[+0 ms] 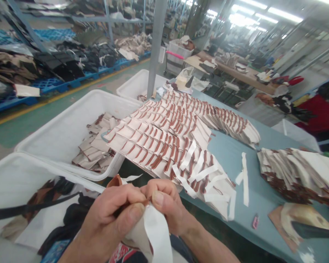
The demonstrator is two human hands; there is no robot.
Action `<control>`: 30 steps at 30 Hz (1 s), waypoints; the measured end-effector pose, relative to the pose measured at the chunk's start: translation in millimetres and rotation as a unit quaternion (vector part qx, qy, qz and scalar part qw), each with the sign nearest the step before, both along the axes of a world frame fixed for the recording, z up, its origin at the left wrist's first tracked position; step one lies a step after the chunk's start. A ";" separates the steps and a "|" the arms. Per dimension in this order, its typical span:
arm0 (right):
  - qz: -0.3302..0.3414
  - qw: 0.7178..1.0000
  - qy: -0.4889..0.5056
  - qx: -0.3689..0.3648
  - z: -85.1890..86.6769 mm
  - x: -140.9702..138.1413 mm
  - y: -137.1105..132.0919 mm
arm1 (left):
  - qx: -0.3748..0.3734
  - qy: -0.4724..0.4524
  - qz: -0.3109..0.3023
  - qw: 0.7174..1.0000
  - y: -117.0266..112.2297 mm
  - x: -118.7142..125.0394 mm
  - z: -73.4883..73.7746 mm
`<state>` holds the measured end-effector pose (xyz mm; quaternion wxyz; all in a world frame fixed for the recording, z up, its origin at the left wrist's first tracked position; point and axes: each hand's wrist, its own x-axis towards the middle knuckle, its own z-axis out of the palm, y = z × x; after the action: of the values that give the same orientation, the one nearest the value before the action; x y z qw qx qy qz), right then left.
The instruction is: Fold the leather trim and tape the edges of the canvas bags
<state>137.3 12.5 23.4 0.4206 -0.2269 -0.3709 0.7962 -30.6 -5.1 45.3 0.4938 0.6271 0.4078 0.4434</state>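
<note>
My left hand [109, 213] and right hand [168, 204] pinch a beige piece [135, 233] and a white strip [157, 232] before my body; this one looks unfinished. Beyond, overlapping brown-edged pieces [142, 140] cover much of the blue-green table [222, 140], loose white strips [196, 168] across the nearest; how many are done, I can't tell. A white tub [55, 117] and metal post [155, 54] flank them, clear of my hands.

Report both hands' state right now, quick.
Left hand: closed, pinching the pale piece.
Right hand: closed, pinching the same piece at the white strip's upper end.
</note>
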 end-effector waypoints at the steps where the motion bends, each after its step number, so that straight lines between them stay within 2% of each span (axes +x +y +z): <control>1: 0.003 1.000 -0.001 0.012 0.1 0.6 -0.3 | -0.025 -0.008 -0.011 1.000 1.5 -2.4 -0.6; 4: 0.020 0.998 -0.032 0.050 1.4 8.3 1.7 | -0.069 -0.016 -0.049 0.996 9.3 -9.3 -0.6; 8: 0.058 0.994 -0.051 0.077 2.6 16.5 7.5 | -0.069 -0.013 -0.065 0.995 15.9 -10.9 -0.6; 10: 0.051 0.995 -0.047 0.071 2.7 14.9 8.5 | -0.075 -0.024 -0.061 0.995 15.9 -8.7 -3.0; 14: 0.022 0.998 -0.046 0.036 3.6 7.5 6.3 | -0.088 -0.044 -0.036 0.995 15.1 -3.5 -12.8; 19: 0.023 0.999 -0.042 0.026 4.9 4.5 -0.1 | -0.080 -0.035 0.005 0.996 12.3 7.2 -24.2; 26: 0.058 0.998 -0.009 -0.028 8.6 -3.2 -6.2 | -0.019 -0.055 0.083 0.995 9.0 29.1 -27.6; 28: 0.068 0.998 -0.012 -0.010 12.8 -3.6 0.8 | -0.011 -0.062 0.108 0.992 10.0 27.4 -29.8; 30: 0.073 0.995 -0.040 0.053 15.9 -1.0 14.4 | -0.014 -0.066 0.120 0.990 11.8 20.6 -33.5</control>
<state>136.3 26.9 39.3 0.3579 -0.2081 -0.4450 0.7941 -10.0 6.7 11.7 0.4716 0.5360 0.4531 0.5339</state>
